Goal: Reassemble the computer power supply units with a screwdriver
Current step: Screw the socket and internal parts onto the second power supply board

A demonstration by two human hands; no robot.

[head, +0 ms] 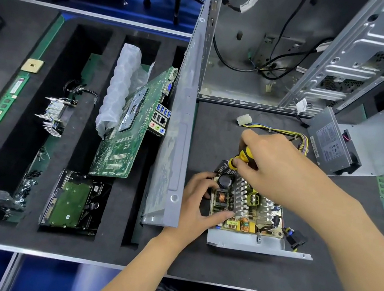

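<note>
I see the open power supply [249, 215] lying on the dark foam mat [216, 262], near the front edge of the bench, its circuit board and silver heat sink fins facing up inside the grey metal tray. My right hand [276, 168] is clenched around the yellow and black handle of the screwdriver [241, 158], which tilts down and to the left toward the far left corner of the board, beside a black round capacitor. The tip itself is hidden, so I cannot tell whether it sits in a screw. My left hand [197, 204] grasps the left side of the power supply, thumb lying on the board and fingers curled around the edge.

Behind the hands, a bundle of yellow and black wires with a white plug [244, 120] lies on the mat. To the right, a second power supply [334, 145] rests tilted against a grey cover. An open computer case [278, 58] stands at the back. On the left, a grey side panel [176, 142] stands upright, and foam slots hold a motherboard [133, 135], a hard drive [73, 201] and a heat sink [56, 113].
</note>
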